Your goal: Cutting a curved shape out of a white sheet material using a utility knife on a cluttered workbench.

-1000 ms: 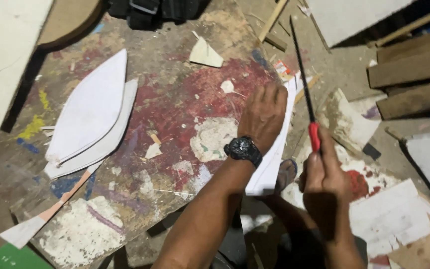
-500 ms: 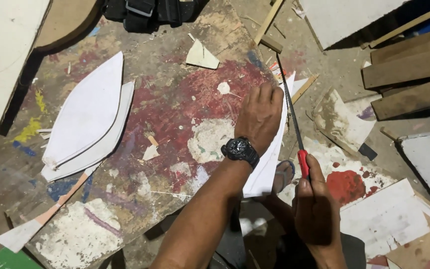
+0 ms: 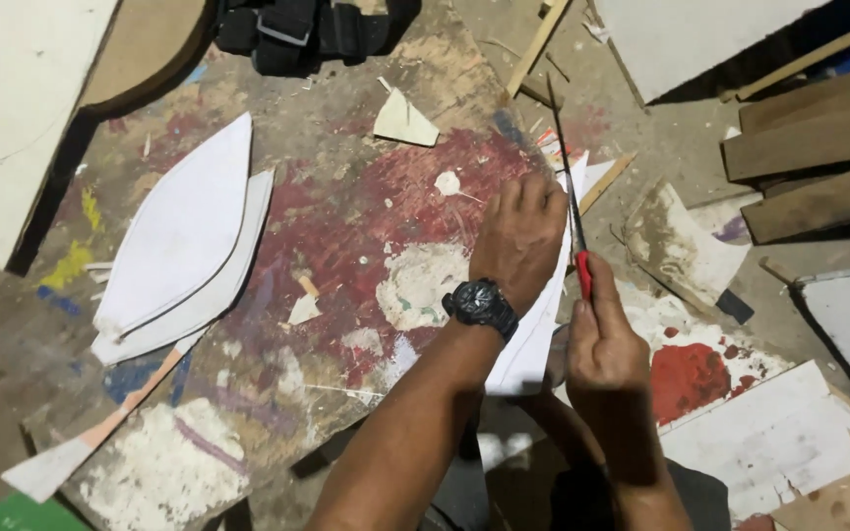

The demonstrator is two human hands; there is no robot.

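My left hand (image 3: pixel 521 236), with a black wristwatch (image 3: pixel 481 306) on the wrist, presses flat on a white sheet (image 3: pixel 533 329) that hangs over the right edge of a paint-stained board (image 3: pixel 366 246). My right hand (image 3: pixel 602 339) grips the red handle of a thin saw blade (image 3: pixel 565 172). The blade runs up and away along the sheet's right edge, close beside my left fingers. Two white leaf-shaped cut pieces (image 3: pixel 184 241) lie stacked at the left of the board.
A small triangular offcut (image 3: pixel 403 120) lies near the board's top. Wooden planks (image 3: pixel 809 147) are stacked at the right. White boards (image 3: pixel 700 39) and torn painted scraps (image 3: pixel 759 433) cover the floor. A black strap bundle (image 3: pixel 297 29) sits at the top.
My right hand with the saw has drawn back toward me and to the left, closer to my left hand. The left hand stays pressed on the sheet.
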